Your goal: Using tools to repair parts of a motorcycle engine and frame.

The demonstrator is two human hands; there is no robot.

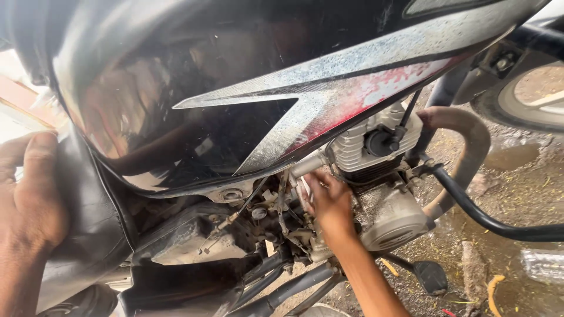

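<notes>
Head view shows the right hand (330,202) reaching with a stretched arm into the dusty grey carburettor parts (282,214) under the glossy black fuel tank (194,88); its fingertips are hidden there, so I cannot tell its grip. Left hand (29,196) lies flat, fingers apart, on the black seat (88,217), partly cut off. A silver and red pointed sticker (329,88) crosses the tank side.

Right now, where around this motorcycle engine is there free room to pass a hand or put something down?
Free: the wet ground right of the exhaust pipe, and the gap between that pipe and the black crash guard bar. Crowded: under the fuel tank, where the right hand reaches among cables beside the engine cylinder. The left hand rests on the seat.
</notes>
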